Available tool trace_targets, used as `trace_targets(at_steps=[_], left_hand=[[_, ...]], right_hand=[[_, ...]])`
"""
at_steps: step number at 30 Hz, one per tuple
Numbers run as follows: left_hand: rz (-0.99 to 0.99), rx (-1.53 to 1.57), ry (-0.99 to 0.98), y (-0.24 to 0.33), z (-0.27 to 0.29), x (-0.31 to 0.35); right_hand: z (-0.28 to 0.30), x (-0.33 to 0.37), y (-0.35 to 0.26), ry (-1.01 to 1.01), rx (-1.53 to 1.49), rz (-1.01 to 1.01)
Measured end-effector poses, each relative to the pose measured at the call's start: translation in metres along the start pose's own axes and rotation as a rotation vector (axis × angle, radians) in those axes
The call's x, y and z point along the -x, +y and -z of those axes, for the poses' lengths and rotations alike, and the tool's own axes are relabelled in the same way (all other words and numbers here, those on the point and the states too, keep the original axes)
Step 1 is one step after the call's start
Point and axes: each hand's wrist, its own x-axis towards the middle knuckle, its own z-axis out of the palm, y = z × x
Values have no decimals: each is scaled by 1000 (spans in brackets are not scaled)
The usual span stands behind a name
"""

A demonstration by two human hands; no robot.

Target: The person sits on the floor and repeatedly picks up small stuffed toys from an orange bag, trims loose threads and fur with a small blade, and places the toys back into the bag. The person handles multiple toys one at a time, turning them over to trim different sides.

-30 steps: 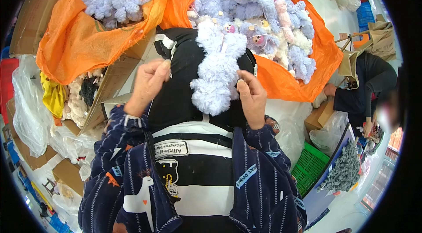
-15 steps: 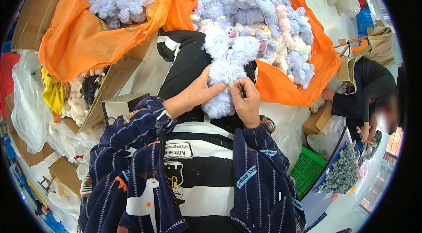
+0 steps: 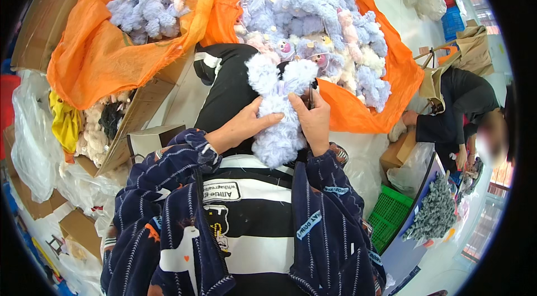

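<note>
lavender plush piece held at centre of frame, over lap. left side gripped by left hand, thumb laid on top; right side gripped by right hand, thumb pressed on fur. right-hand orange sack, upper centre, filled with lavender, pink, white plush pieces. left-hand orange sack, upper left, topped with lavender heap. beige plush, yellow cloth contained in cardboard box, left of frame.
</note>
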Motion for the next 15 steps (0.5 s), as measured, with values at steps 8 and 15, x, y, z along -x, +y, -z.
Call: trace_targets(at_steps=[8, 15], left_hand=[[-68, 11, -68, -3, -14, 11], [-174, -142, -93, -6, -5, 13]], right_hand=[[-9, 2, 12, 205, -391, -48], [-10, 1, 17, 259, -454, -139]])
